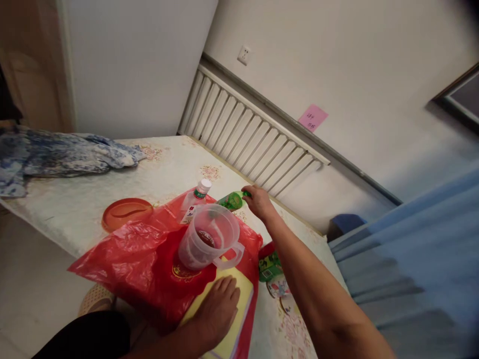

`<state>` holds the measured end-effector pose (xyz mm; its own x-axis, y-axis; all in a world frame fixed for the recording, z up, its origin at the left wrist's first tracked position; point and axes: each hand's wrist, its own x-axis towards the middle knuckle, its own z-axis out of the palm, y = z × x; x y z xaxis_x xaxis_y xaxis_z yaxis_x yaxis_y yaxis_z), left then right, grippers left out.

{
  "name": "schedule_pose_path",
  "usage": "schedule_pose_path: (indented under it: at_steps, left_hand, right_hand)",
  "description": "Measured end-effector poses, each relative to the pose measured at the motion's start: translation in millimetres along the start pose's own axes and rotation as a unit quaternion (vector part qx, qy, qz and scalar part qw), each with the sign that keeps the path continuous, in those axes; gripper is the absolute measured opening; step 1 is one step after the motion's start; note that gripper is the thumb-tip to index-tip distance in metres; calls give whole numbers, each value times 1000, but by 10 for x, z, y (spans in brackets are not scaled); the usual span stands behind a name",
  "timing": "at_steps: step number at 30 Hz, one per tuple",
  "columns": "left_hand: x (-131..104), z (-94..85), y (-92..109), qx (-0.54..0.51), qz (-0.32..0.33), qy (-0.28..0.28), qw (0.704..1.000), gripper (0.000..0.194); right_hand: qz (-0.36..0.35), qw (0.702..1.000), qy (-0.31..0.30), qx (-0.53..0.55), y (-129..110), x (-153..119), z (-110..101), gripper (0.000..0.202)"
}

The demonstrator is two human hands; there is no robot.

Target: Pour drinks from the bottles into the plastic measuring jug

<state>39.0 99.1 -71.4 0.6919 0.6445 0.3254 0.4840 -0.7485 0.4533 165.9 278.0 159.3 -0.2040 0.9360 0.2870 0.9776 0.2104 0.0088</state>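
Observation:
My right hand [256,199] reaches out and grips the neck of a green bottle [232,201], which is tilted behind a clear plastic jug [209,237]. Resting flat on a yellow book [239,299] is my left hand [220,304], its fingers lying side by side with nothing in them. The jug stands on a red scalloped piece [168,264] over a red plastic bag [130,249]. A clear bottle with a white cap [198,194] is just behind the jug.
An orange lid [125,212] lies on the floral tablecloth [168,154] at the left. Right of the bag are a green box [270,267] and a patterned cup [278,287]. A blue-white cloth [75,154] lies far left; a radiator [247,134] runs along the wall.

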Motion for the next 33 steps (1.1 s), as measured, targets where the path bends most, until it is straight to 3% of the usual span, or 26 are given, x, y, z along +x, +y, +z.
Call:
schedule_pose_path:
  at_steps: [4, 7, 11, 15, 22, 27, 33]
  left_hand:
    - [-3, 27, 1, -40, 25, 44, 998, 48]
    - [-18, 84, -3, -61, 35, 110, 991, 58]
    - [-34, 67, 32, -101, 17, 186, 977, 70]
    - [-27, -67, 87, -154, 11, 204, 967, 80]
    - [2, -189, 118, -235, -12, 152, 960, 100]
    - [19, -261, 101, -272, -30, 127, 953, 81]
    - [-21, -384, 94, -295, -34, 98, 950, 62]
  right_hand:
    - [17, 999, 30, -4, 223, -529, -370, 23]
    - [34, 999, 31, -4, 302, -970, -627, 22]
    - [45, 999, 6, 1, 272, -1511, -896, 20]
    - [36, 998, -35, 27, 142, -1884, -1087, 17]
    - [1, 990, -97, 106, -208, -2075, -1212, 12]
    - [-21, 985, -117, 123, -382, -2095, -1103, 17]
    - [-3, 981, -135, 137, -415, -2167, -1050, 26]
